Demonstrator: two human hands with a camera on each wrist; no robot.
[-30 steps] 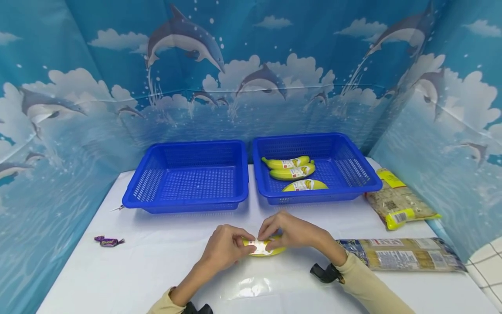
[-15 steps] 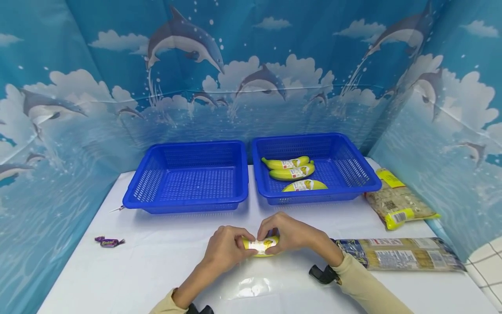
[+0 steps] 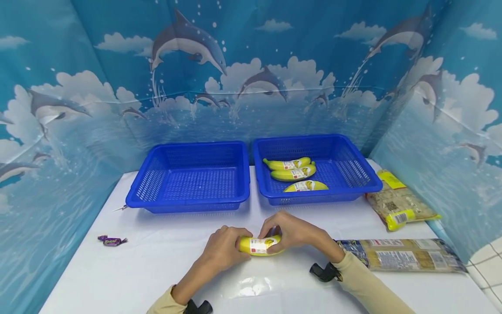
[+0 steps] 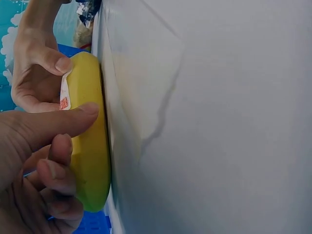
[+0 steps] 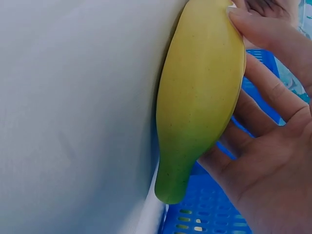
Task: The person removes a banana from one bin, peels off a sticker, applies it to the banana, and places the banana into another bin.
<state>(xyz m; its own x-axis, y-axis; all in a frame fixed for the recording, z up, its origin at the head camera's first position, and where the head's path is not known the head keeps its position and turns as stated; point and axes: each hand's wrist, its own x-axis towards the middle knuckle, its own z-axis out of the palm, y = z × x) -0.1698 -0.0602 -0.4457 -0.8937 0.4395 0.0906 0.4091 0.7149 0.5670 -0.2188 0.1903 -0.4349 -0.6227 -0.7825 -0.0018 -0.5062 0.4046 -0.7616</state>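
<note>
A yellow banana (image 3: pixel 244 245) with a white label (image 3: pixel 257 246) lies on the white table between both hands. My left hand (image 3: pixel 224 249) grips its left end; in the left wrist view the thumb (image 4: pixel 83 117) lies across the peel and the other fingers are curled. My right hand (image 3: pixel 292 233) pinches the label area near the banana's right end. In the right wrist view the thumb (image 5: pixel 258 27) touches the banana's edge, with the fingers behind it and the green stem end (image 5: pixel 171 183) below. Part of the label is hidden by the right thumb.
Two blue baskets stand behind the hands: the left basket (image 3: pixel 188 203) and the right basket (image 3: pixel 321 196), which holds several labelled bananas (image 3: pixel 293 174). A yellow-ended bag (image 3: pixel 404 200) and a long noodle-like pack (image 3: pixel 400 254) lie right. A purple candy (image 3: pixel 112 241) lies left.
My left hand's thumb and fingertips have slid left off the label onto the banana's end, so more of the label shows. The right hand has stayed nearly in place.
</note>
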